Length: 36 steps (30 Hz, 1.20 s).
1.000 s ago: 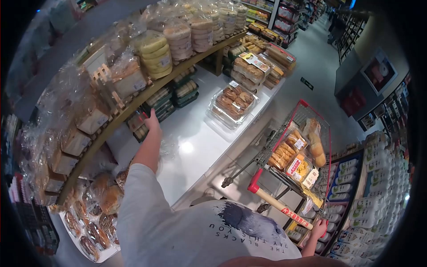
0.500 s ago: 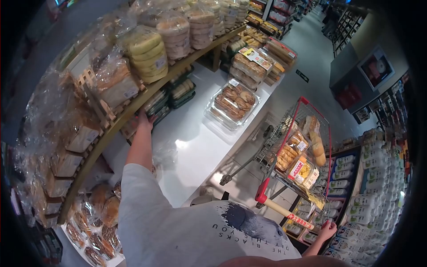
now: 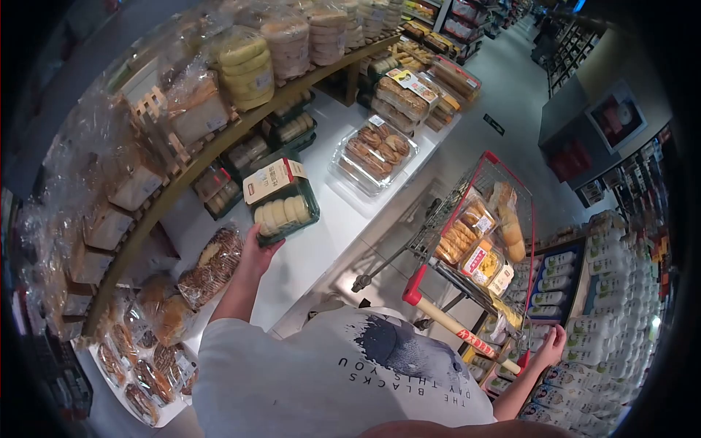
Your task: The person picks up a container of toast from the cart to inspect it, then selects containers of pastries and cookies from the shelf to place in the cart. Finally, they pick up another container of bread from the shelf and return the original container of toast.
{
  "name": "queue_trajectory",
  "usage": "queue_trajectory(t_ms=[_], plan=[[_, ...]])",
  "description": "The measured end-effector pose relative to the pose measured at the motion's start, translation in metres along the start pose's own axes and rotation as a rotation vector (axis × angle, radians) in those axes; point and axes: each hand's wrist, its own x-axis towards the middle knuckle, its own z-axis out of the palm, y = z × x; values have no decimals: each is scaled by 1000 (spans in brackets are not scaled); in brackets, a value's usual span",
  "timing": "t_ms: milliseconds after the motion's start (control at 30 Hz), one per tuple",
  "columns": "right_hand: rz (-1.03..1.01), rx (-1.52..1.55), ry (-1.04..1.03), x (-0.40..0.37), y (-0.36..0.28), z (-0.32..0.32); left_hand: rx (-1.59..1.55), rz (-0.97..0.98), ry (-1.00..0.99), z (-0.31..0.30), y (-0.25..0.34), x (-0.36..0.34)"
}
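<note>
My left hand (image 3: 261, 252) grips the near end of a pastry box (image 3: 281, 208), holding it tilted over the white shelf. The box has a dark green tray, round pale pastries under a clear cover, and a cream and red label. Similar green-tray packs (image 3: 294, 130) sit under the wooden shelf, beside a red-labelled pack (image 3: 217, 191). My right hand (image 3: 550, 349) is raised just right of the cart handle (image 3: 460, 332), apart from it, fingers loosely bent with nothing visible in them. The shopping cart (image 3: 478, 157) carries several bread packs (image 3: 482, 264) and a long bagged loaf (image 3: 510, 223).
A clear box of brown pastries (image 3: 374, 155) stands on the white shelf (image 3: 321, 241), with more boxed pastries (image 3: 404, 98) behind. Bagged breads line the curved wooden shelf (image 3: 186, 175). Wrapped loaves (image 3: 213, 264) lie at lower left. White bottles (image 3: 606, 292) fill a display at right.
My left hand has come out from under the wooden shelf with the pastry box. My right hand has risen and moved right, away from the handle's end. The cart has shifted slightly left in view.
</note>
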Motion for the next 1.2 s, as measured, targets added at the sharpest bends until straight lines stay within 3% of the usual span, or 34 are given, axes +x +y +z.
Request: queue_trajectory(t_ms=[167,300,433,533,667,800,867,1067,1167,1200], plan=[[-48,266,-351,-19,-96,64,167,34,-253,30,-43,-34],[-92,454,-813,-50,-145,119,335,162,-452,90,-47,-74],[224,891,-1221,-73,-170,163,391,187,-685,149,-45,-110],[270,985,-1210,-86,-183,170,467,154,-795,180,-48,-131],[229,1009,-1095,-85,-175,161,680,304,-867,211,-57,-158],[359,970,-1108,-75,-142,145,1182,789,-965,243,-48,-192],[352,991,-1015,-76,-119,143,1256,1070,-1095,252,-49,-194],[51,826,-958,-48,-141,91,1087,1849,-1464,279,-73,-192],[-29,800,-908,-39,-130,77,966,1893,-1467,286,-89,-195],[-52,783,-895,-37,-124,71,914,1805,-1444,291,-96,-203]])
